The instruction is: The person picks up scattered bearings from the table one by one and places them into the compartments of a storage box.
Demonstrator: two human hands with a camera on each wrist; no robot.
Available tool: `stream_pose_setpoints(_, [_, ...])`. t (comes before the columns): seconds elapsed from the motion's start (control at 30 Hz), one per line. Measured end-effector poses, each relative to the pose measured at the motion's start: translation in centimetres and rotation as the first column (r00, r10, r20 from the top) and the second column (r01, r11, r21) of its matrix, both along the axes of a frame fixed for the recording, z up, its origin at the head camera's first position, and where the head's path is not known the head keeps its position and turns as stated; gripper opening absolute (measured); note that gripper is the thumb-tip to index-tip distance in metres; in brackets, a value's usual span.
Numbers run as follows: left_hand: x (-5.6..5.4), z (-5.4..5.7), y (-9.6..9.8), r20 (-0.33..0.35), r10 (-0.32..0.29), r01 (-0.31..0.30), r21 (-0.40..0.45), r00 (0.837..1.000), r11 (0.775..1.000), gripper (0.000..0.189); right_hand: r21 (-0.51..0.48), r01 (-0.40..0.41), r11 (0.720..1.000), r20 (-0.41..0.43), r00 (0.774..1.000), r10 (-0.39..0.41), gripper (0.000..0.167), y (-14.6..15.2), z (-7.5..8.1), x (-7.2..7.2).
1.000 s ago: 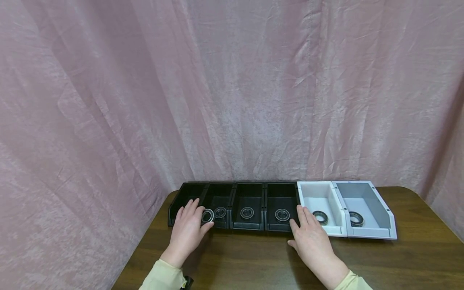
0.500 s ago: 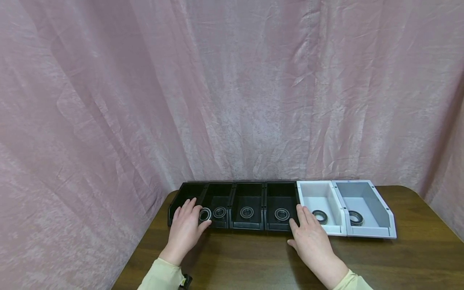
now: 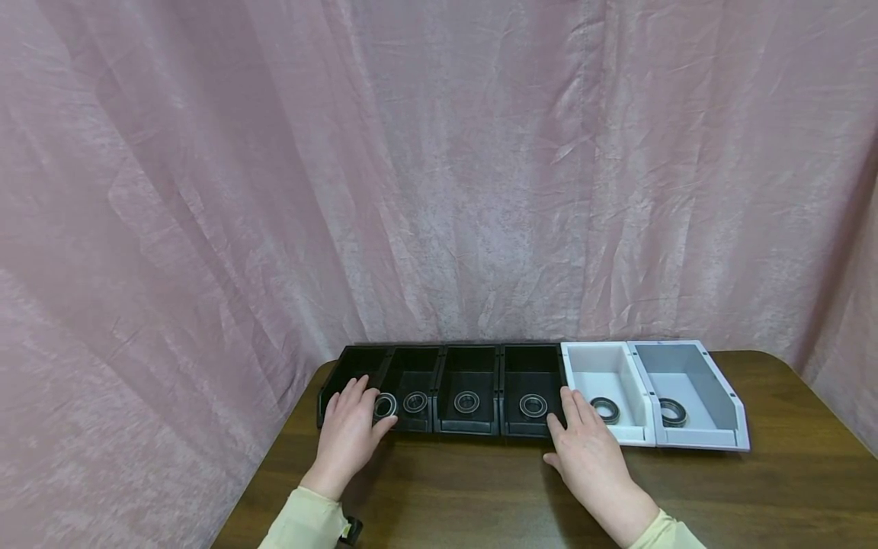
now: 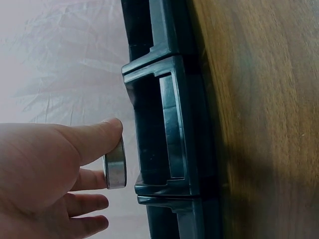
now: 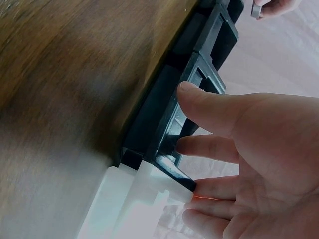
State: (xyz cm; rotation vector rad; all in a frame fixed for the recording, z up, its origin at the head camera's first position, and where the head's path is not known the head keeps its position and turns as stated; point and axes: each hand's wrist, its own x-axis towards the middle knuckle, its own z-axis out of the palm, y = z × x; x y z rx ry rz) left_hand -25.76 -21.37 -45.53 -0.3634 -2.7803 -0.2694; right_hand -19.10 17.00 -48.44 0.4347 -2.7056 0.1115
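Observation:
My left hand (image 3: 348, 438) pinches a metal ring bearing (image 4: 116, 167) between thumb and forefinger, above the front of the two leftmost black bins. In the left wrist view the bearing is edge-on, apart from the bins, and the other fingers are loosely bent. My right hand (image 3: 591, 454) has its fingers extended at the front, where the last black bin (image 3: 533, 366) meets the white bin (image 3: 600, 366). In the right wrist view its fingers (image 5: 217, 188) touch or nearly touch that rim and grip nothing.
Bins stand in a row along the back of the wooden table (image 3: 466, 488). Single bearings lie in the other black bins, the white bin and the grey bin (image 3: 706, 438). A pink curtain (image 3: 466, 191) hangs behind.
My left hand has shifted slightly left with the bearing, away from the bearing lying in the second black bin. The right hand has stayed in place.

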Motion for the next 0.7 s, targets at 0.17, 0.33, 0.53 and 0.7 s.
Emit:
stream_pose_setpoints(0.17, [-0.16, -0.1, -0.2, 0.001, 0.002, -0.002, 0.006, 1.0, 1.0, 0.056, 0.0, 0.0, 1.0, 0.002, 1.0, 0.0, 0.058, 0.0, -0.01, 0.0])
stream_pose_setpoints(0.33, [-0.3, -0.27, -0.32, 0.005, 0.005, -0.005, 0.009, 1.0, 1.0, 0.056, 0.003, 0.0, 1.0, -0.003, 1.0, 0.0, 0.059, 0.02, -0.01, 0.04])
stream_pose_setpoints(0.53, [-0.4, -0.51, -0.39, 0.015, 0.006, -0.007, 0.013, 1.0, 1.0, 0.056, 0.001, -0.001, 1.0, 0.0, 1.0, 0.001, 0.059, 0.0, 0.04, 0.08])
stream_pose_setpoints(0.7, [-0.42, -0.6, -0.39, 0.02, 0.006, -0.006, 0.015, 1.0, 1.0, 0.057, -0.004, 0.002, 1.0, 0.01, 1.0, -0.002, 0.058, -0.02, 0.11, 0.07])
